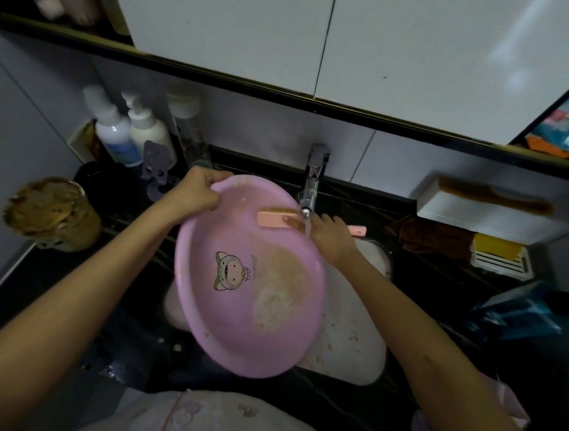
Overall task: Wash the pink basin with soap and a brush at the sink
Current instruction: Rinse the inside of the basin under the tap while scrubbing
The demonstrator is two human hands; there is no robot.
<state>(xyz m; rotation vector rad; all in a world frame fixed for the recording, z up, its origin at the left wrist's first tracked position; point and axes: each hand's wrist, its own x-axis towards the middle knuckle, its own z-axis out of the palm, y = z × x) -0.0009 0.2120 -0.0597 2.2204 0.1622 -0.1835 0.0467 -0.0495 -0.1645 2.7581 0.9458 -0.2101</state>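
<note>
1. The right hand (331, 235) is clamped round the handle of the pink brush (275, 221) and holds it crosswise right under the tap (312, 180), where water runs onto it. I judge the step to be wetting or rinsing the brush.
2. The pink basin (234, 300) is tilted over the white sink (354, 341), below and left of the tap. The left hand (199, 190) grips its far rim, fingers curled over the edge.
3. A brownish, sudsy patch lies inside the basin, below the tap. The next move likely calls for bringing the bristles onto it while the left hand steadies the tilt.
4. Left of the tap, pump bottles (129, 129) stand against the wall, and a brown-topped jar (53, 212) is farther left on the bench (122, 321). Right of the tap lies a brown cloth (429, 238).
5. The spout hangs close over the basin's rim and could get in the way of high strokes.
</note>
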